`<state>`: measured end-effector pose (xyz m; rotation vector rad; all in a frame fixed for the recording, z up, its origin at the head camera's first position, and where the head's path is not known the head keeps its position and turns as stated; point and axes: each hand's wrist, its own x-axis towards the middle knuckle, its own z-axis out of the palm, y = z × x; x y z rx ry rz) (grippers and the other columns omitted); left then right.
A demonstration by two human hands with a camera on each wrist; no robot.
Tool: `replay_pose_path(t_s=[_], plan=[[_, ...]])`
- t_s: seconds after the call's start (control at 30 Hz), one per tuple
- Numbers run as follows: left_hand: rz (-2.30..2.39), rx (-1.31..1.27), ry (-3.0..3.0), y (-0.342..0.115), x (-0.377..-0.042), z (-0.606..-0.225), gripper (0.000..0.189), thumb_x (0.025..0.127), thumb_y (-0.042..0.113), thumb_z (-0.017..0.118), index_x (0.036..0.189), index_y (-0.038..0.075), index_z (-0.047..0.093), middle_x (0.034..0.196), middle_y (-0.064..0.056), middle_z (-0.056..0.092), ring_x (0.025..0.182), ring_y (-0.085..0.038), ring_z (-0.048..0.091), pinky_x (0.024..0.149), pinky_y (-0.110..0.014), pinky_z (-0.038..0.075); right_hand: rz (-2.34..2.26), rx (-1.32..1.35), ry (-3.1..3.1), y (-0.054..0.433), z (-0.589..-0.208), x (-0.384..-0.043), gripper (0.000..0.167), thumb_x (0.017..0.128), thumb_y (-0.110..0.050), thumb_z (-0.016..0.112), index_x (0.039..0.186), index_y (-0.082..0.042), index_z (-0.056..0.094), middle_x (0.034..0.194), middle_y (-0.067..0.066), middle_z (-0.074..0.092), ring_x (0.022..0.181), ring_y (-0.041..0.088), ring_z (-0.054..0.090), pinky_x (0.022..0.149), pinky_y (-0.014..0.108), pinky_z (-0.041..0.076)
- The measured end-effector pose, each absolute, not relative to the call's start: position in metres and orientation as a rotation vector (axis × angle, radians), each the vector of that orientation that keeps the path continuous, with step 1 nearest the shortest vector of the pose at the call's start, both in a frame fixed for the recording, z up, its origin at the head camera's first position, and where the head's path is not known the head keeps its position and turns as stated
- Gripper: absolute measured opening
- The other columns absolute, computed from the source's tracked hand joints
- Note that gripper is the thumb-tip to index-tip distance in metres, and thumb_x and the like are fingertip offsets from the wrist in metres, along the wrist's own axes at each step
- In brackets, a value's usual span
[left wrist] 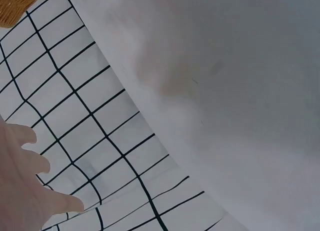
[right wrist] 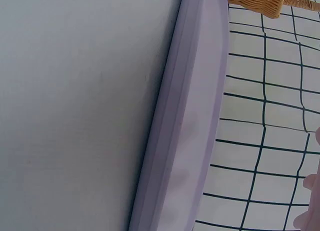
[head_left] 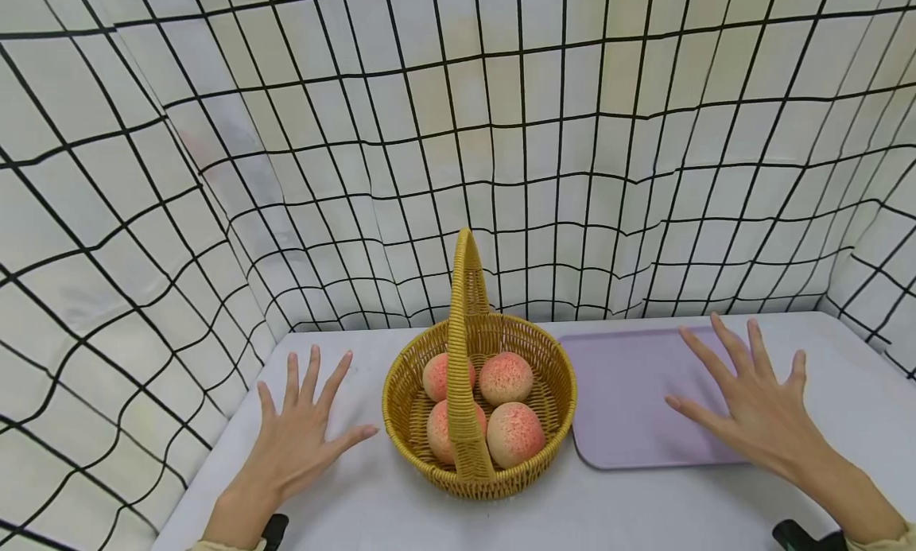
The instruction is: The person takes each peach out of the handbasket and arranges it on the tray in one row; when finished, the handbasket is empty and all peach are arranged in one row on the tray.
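Note:
A yellow wicker basket (head_left: 563, 424) with a tall arched handle stands mid-table, holding several peaches (head_left: 506, 377) with speckled pink tops. To its left my left hand (head_left: 296, 432) hovers with fingers spread, thumb toward the basket's rim and nothing held. My right hand (head_left: 766, 412), also spread and empty, is over the right part of a flat lilac tray (head_left: 622, 400). The tray lies close against the basket's right side. In the left wrist view, part of my left hand (left wrist: 30, 186) shows at the lower left; the right wrist view catches only fingertips (right wrist: 311, 182).
The white table (head_left: 358, 503) ends at the back against white cloth walls with a black grid (head_left: 558, 177), which also rise on the left and right. Dark wrist straps (head_left: 809, 535) sit below both hands.

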<state>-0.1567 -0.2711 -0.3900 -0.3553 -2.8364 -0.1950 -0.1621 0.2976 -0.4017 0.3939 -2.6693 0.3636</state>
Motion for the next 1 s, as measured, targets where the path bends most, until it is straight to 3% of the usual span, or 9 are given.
replay_pose_path(t_s=[0.17,0.37,0.43,0.57,0.63,0.83,1.0], plan=[[-0.304,-0.399,-2.834,-0.265,-0.156,-0.385,0.101,0.092,0.07,0.064,0.17,0.034,0.01,0.172,-0.026,0.009,0.158,-0.05,-0.001,0.113,-0.083,0.006,0.372,0.39,-2.662,0.289,-0.398,-0.164,0.098,0.09,-0.059,0.072,0.169,-0.033,0.019,0.176,0.01,0.005,0.158,0.045,-0.011,0.102,0.086,-0.019],[-0.752,-0.429,-2.832,-0.247,-0.156,-0.38,0.091,0.098,0.057,0.067,0.169,0.029,0.016,0.171,-0.015,0.024,0.153,-0.044,0.03,0.109,-0.072,0.038,0.519,0.522,-2.541,0.252,-0.387,-0.166,0.089,0.089,-0.051,0.077,0.164,-0.027,0.034,0.17,0.015,0.025,0.159,0.046,0.006,0.115,0.08,-0.006],[-0.974,-0.443,-2.801,-0.24,-0.158,-0.379,0.087,0.101,0.05,0.067,0.168,0.023,0.019,0.168,-0.014,0.03,0.148,-0.043,0.038,0.107,-0.068,0.043,0.583,0.614,-2.477,0.236,-0.382,-0.166,0.086,0.087,-0.044,0.081,0.16,-0.023,0.041,0.167,0.016,0.03,0.157,0.047,0.015,0.115,0.081,0.006],[-1.373,-0.458,-2.743,-0.227,-0.169,-0.383,0.082,0.103,0.037,0.067,0.166,0.013,0.02,0.166,-0.017,0.031,0.148,-0.042,0.04,0.113,-0.056,0.044,0.695,0.793,-2.394,0.203,-0.37,-0.165,0.081,0.083,-0.029,0.086,0.154,-0.019,0.048,0.165,0.013,0.035,0.15,0.046,0.031,0.106,0.08,0.032],[-1.51,-0.423,-2.75,-0.223,-0.174,-0.387,0.084,0.103,0.037,0.068,0.167,0.015,0.018,0.166,-0.017,0.03,0.147,-0.041,0.041,0.114,-0.055,0.043,0.758,0.87,-2.384,0.189,-0.365,-0.164,0.079,0.083,-0.024,0.087,0.152,-0.018,0.05,0.162,0.01,0.039,0.146,0.044,0.038,0.101,0.077,0.04],[-1.713,-0.403,-2.822,-0.217,-0.181,-0.393,0.11,0.09,0.037,0.083,0.168,0.021,0.007,0.17,-0.017,0.02,0.153,-0.039,0.031,0.12,-0.057,0.033,1.108,1.087,-2.469,0.158,-0.356,-0.167,0.058,0.091,-0.023,0.084,0.143,-0.023,0.058,0.15,0.001,0.051,0.14,0.029,0.048,0.107,0.066,0.044],[-1.7,-0.423,-2.888,-0.215,-0.181,-0.395,0.122,0.084,0.038,0.088,0.168,0.021,0.001,0.172,-0.019,0.017,0.156,-0.04,0.022,0.122,-0.061,0.024,1.296,1.26,-2.554,0.142,-0.358,-0.178,0.046,0.094,-0.028,0.081,0.136,-0.019,0.063,0.141,-0.003,0.059,0.135,0.021,0.052,0.11,0.058,0.044]])
